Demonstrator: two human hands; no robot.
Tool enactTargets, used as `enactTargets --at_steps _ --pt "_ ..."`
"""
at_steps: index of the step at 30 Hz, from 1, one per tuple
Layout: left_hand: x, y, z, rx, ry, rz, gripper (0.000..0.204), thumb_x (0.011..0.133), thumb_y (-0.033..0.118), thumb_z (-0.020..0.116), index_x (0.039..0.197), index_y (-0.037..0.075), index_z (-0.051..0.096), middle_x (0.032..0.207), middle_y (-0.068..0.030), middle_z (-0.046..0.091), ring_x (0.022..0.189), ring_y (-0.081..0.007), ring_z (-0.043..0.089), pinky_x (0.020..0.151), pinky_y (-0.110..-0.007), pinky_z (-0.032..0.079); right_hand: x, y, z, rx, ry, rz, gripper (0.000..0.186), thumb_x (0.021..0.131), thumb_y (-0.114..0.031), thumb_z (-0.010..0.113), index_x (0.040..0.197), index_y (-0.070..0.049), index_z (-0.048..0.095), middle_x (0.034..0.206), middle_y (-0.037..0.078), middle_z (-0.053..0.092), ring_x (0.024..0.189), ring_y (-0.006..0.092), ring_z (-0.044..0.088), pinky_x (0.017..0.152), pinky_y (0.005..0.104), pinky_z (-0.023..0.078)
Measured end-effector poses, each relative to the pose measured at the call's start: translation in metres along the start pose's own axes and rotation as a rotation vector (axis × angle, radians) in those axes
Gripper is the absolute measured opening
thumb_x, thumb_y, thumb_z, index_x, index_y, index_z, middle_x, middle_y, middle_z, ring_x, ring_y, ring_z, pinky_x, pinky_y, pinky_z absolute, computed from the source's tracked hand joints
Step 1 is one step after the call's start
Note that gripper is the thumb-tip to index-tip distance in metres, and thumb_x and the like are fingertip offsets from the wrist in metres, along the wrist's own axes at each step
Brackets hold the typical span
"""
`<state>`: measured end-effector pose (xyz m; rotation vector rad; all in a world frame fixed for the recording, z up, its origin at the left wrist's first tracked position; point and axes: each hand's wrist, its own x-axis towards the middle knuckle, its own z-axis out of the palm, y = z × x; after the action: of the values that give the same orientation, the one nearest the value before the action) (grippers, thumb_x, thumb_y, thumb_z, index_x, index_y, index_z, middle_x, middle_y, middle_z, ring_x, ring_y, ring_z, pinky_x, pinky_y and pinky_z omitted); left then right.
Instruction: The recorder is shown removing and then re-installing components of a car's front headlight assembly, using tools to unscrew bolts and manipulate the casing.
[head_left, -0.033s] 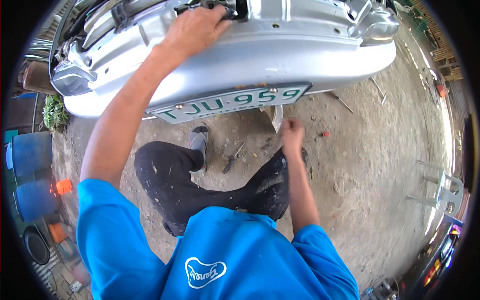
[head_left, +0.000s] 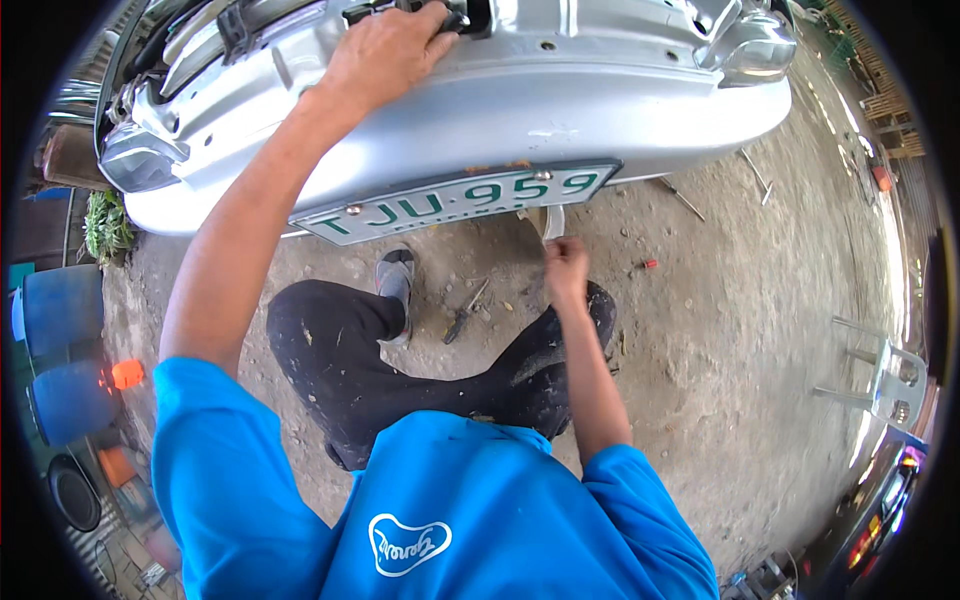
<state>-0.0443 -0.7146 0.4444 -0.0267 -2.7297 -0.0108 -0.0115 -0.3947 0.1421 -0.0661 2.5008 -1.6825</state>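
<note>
My left hand (head_left: 388, 58) reaches up to the front of a silver car. Its fingers curl over a black part (head_left: 458, 21) at the top of the body panel, and the palm side is hidden. Low under the bumper (head_left: 480, 125), my right hand (head_left: 567, 270) is closed beside the lower end of a curved pale strip (head_left: 553, 222). Whether those fingers hold the strip or something smaller, I cannot tell. A white number plate (head_left: 455, 205) with green characters hangs on the bumper between my two arms.
On the dirt ground lie a dark-handled tool (head_left: 462, 315), a metal rod (head_left: 685, 200) and a small red piece (head_left: 650, 264). Blue drums (head_left: 65, 310) stand at left, near a potted plant (head_left: 108, 228). A pale plastic chair (head_left: 895, 385) is at right.
My right hand has moved slightly left and up, closer under the number plate, and more sharply in view. My left hand stays on the black part.
</note>
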Motion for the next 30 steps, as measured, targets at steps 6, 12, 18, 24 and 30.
enactTargets --at_steps 6,12,18,24,30 --pt "-0.012 -0.002 -0.011 -0.227 -0.035 0.079 0.024 0.091 0.026 0.057 0.085 0.003 0.053 0.067 -0.0171 0.058 0.063 -0.0335 0.056 0.059 -0.042 0.046 -0.043 0.094 0.064 -0.255 -0.286 0.210 0.020 0.080 -0.013 0.065 0.095 -0.002 0.056 0.081 0.013 0.064 0.071 0.0252 0.066 0.060 0.0370 0.051" --pt "-0.008 0.001 -0.004 -0.118 0.191 -0.051 0.022 0.089 0.020 0.059 0.082 0.001 0.051 0.066 -0.0185 0.060 0.064 -0.0371 0.060 0.057 -0.046 0.046 -0.038 0.126 0.073 -0.466 -0.430 0.357 0.020 0.076 -0.014 0.066 0.091 -0.004 0.058 0.090 0.019 0.066 0.089 0.0324 0.067 0.072 0.0398 0.053" --pt "-0.062 0.063 -0.053 -0.596 0.098 -0.270 0.011 0.093 0.015 0.056 0.096 0.005 0.058 0.069 -0.0031 0.055 0.062 -0.0095 0.049 0.060 -0.026 0.042 -0.039 0.110 0.073 -0.623 -0.349 0.212 0.026 0.077 -0.016 0.064 0.100 -0.004 0.063 0.088 0.018 0.067 0.095 0.0330 0.067 0.074 0.0393 0.053" --pt "-0.183 0.127 0.035 -1.321 -0.715 -0.690 0.010 0.087 0.009 0.054 0.090 0.001 0.058 0.068 -0.0043 0.055 0.060 -0.0095 0.054 0.052 -0.027 0.045 0.024 0.053 0.035 -0.105 -0.709 0.394 0.034 0.076 -0.016 0.063 0.108 -0.003 0.064 0.096 0.018 0.068 0.087 0.0311 0.067 0.075 0.0376 0.054" --pt "-0.260 0.152 0.112 -1.647 -0.830 -1.159 0.014 0.090 0.007 0.042 0.091 0.003 0.056 0.077 -0.0052 0.057 0.061 -0.0113 0.055 0.050 -0.025 0.047 0.076 0.025 -0.047 -0.513 -1.061 0.115 0.036 0.079 -0.026 0.069 0.109 -0.005 0.062 0.097 0.013 0.067 0.088 0.0253 0.066 0.075 0.0365 0.053"
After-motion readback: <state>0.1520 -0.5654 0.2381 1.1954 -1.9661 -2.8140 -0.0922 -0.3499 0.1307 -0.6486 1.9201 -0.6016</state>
